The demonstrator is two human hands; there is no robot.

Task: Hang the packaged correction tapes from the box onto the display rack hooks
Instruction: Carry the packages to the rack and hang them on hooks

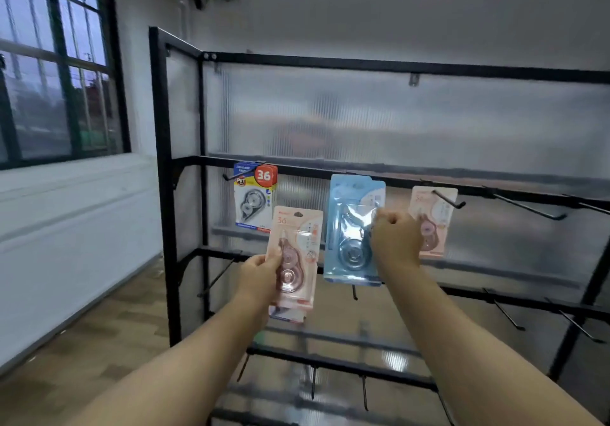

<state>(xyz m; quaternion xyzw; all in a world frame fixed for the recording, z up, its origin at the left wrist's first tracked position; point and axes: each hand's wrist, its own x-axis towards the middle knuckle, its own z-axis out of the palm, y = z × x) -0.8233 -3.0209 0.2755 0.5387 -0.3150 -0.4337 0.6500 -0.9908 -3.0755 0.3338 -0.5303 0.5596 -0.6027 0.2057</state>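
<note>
**Blue pack at the rail, pink stack in reserve**

Head view. In the left hand [260,275], fingers curled round the lower left edge and thumb across the front: a pink correction-tape pack [297,247], upright, just in front of the display rack [161,194], with at least one more pack [287,317] stacked behind and peeking out below. In the right hand [394,240], closed to a fist on the right edge: a blue correction-tape pack [350,224], slightly tilted, top edge up at the middle rail [297,169]. Cannot tell whether already threaded on a hook, hang hole lost against the rail. Hanging from the same rail: a white-and-blue pack [252,199] far left, and a second pink pack [435,217] to the right on a hook [449,199] with its tip jutting forward. Further right, empty hooks [528,209]. No box in sight.

Handling, by judgement: light, stiff card backing under a slick, easily dented clear blister. Best pinched at the card margin, low or at the side, well clear of the hang hole, leaving the top free for the hook. Some risk of slippage from a stack held one-handed.
</note>
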